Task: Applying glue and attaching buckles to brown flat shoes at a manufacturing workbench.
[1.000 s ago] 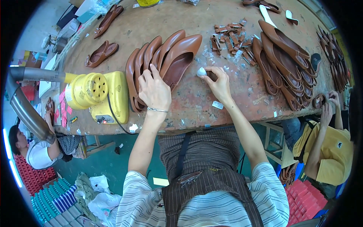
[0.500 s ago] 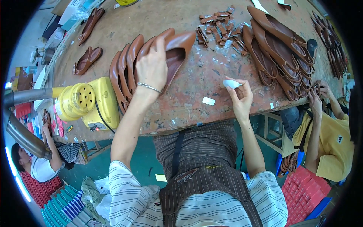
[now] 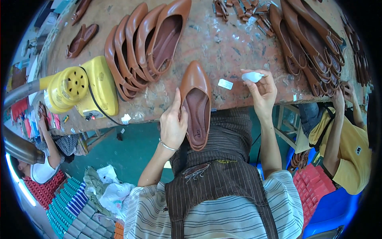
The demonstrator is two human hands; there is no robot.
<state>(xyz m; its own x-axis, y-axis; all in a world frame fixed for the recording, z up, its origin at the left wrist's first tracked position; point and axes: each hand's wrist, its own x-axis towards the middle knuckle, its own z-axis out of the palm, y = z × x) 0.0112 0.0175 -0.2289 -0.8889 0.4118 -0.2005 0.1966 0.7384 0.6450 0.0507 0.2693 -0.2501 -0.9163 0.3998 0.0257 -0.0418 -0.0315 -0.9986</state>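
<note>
A brown pointed slingback shoe (image 3: 197, 109) is gripped along its left side by my left hand (image 3: 174, 121), toe away from me, its heel end over my apron. My right hand (image 3: 264, 93) pinches a small white squeeze bottle (image 3: 253, 76) just above the table, its narrow tip pointing right. Between the two lies a small white label (image 3: 225, 83), flat on the wood. Beyond my left hand several brown shoes (image 3: 137, 44) lean in an overlapping row.
A yellow blower-like machine (image 3: 89, 85) with a hose stands at the left. More brown shoes (image 3: 306, 44) are piled at the right, with leather bows (image 3: 246, 10) at the back. A single shoe (image 3: 81, 40) lies far left. Co-workers sit on both sides, one in a yellow shirt (image 3: 344, 147).
My left hand has come back from the row toward me and now holds one shoe upright-side up. My right hand still holds the bottle. The whole view has shifted somewhat.
</note>
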